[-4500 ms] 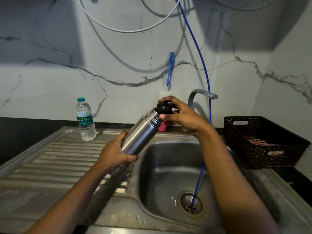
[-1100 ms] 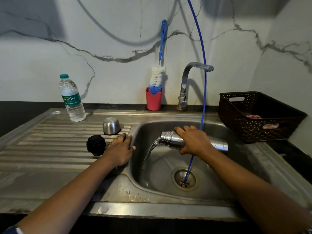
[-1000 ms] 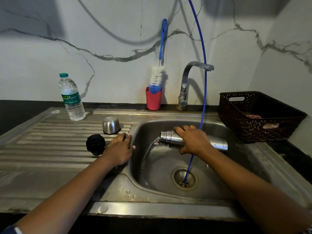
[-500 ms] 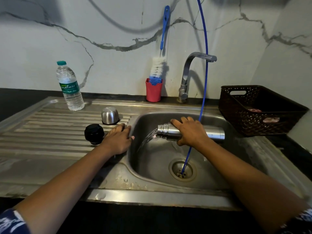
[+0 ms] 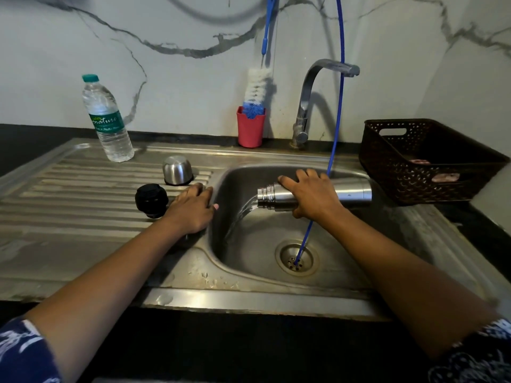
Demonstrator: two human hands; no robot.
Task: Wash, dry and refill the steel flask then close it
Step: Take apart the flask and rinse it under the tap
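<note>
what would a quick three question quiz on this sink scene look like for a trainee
1. True or false: the right hand holds the steel flask upright.
2. The left hand rests on: A the sink rim, B the water bottle, C the basket.
3. What stands in the red cup?
Key: 1 false, it lies sideways, pouring water; 2 A; 3 the bottle brush.
</note>
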